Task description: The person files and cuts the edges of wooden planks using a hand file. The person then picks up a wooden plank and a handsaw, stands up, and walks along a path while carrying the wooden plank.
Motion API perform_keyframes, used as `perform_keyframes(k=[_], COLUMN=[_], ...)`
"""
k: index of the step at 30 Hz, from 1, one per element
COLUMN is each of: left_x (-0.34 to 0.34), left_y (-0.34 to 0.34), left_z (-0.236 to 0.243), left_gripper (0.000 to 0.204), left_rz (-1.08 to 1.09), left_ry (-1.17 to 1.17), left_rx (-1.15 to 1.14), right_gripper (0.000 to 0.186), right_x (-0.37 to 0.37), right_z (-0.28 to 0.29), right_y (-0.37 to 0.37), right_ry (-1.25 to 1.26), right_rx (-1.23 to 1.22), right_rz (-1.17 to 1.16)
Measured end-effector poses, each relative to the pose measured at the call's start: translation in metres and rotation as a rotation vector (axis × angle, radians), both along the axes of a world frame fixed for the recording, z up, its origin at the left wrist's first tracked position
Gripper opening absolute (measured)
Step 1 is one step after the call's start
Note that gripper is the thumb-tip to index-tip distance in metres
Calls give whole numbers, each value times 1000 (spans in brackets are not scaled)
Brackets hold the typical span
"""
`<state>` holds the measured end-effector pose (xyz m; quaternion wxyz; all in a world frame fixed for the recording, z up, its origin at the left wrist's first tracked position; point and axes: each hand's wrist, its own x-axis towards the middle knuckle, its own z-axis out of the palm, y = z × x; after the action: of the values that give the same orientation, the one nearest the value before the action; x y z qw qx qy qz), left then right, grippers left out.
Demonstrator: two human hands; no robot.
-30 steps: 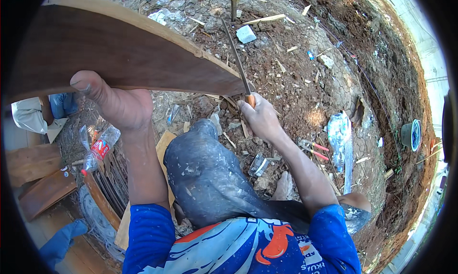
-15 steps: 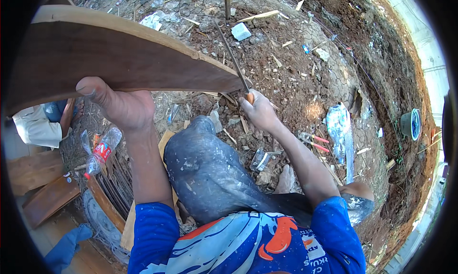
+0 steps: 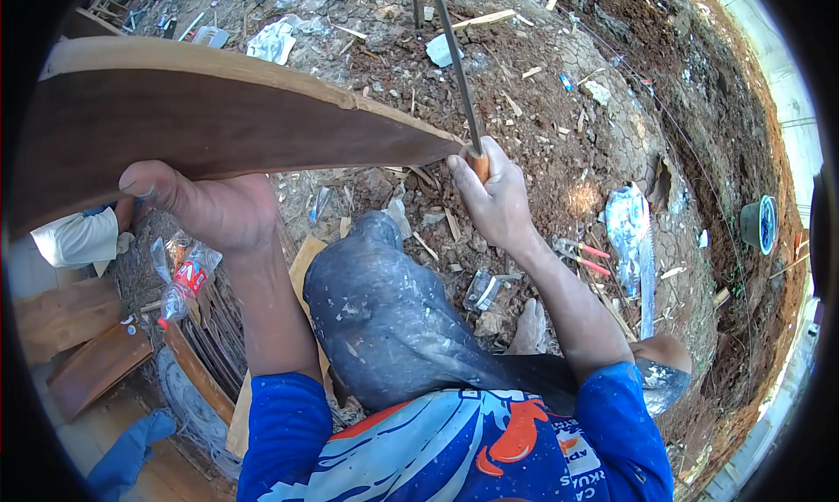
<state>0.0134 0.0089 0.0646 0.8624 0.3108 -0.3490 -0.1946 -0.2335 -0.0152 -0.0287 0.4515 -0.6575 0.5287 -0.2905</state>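
Observation:
A long, dark wooden board (image 3: 227, 122) with a pale upper edge slants across the upper left and narrows to a tip near the middle. Under its lower edge, my left hand (image 3: 205, 205) holds it; the thumb shows on the near face and the fingers are hidden behind. My right hand (image 3: 494, 196) is closed round the orange-brown wooden handle of a long knife (image 3: 459, 74), right beside the board's tip. The narrow dark blade points up and away, seen nearly edge-on. My bent knee (image 3: 376, 301) lies below the board, in dark, dusty trousers.
Red-handled pliers (image 3: 584, 256) and a saw blade (image 3: 647, 279) lie on the dirt at right. Farther right stands a bucket (image 3: 759, 225). A plastic bottle (image 3: 188, 283), wood offcuts (image 3: 100, 366) and another person's pale clothing (image 3: 79, 238) are at left. Wood chips litter the ground.
My right hand has risen slightly to the right, and the knife blade has swung more upright. The board and my left hand have shifted a little left and down.

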Motion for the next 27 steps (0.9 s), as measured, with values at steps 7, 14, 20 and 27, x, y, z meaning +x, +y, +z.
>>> perform_keyframes(k=[7,14,20,27], left_x=[3,11,7,10], left_y=[-7,-13,-1,5], left_z=[-3,-5,3,-1], left_gripper=[87,74,82,89], left_rz=[27,-41,-19,9], left_ry=[-16,-76,-37,-52], left_rx=[-60,-83,-15,13], right_gripper=[29,23,29,22], right_x=[-11,-4,3,14], right_z=[-46,-46,-5,13], right_y=[-2,-12,5,11], right_ry=[121,227,70,-23], right_rx=[-37,233,62,12], right_rz=[13,114,45,46])
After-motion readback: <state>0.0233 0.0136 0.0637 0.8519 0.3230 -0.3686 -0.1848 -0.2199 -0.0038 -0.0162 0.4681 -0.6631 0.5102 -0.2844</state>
